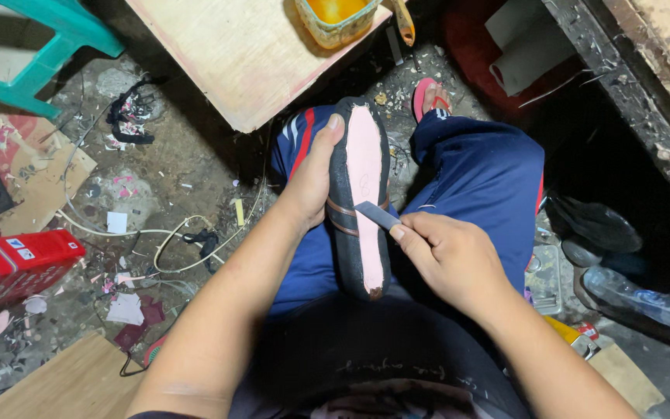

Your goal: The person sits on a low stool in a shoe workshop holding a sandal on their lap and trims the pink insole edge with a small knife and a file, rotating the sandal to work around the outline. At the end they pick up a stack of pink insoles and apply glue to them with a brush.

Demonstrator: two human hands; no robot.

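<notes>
A black shoe upper on a last with a pink insole (364, 155) stands sole-up on my lap, between my knees in blue trousers. My left hand (310, 182) grips its left side, thumb up near the toe end. My right hand (447, 252) pinches a small flat metal blade (378, 215), whose tip rests on the shoe's edge near the brown bands at the middle.
A plywood board (242, 54) carries a tin of yellow glue (336, 17) ahead. A teal stool (48, 39) stands far left, a red box (29, 260) at left. Cord and scraps litter the floor. Rolled sheets (525, 54) and dark shoes (595, 225) lie right.
</notes>
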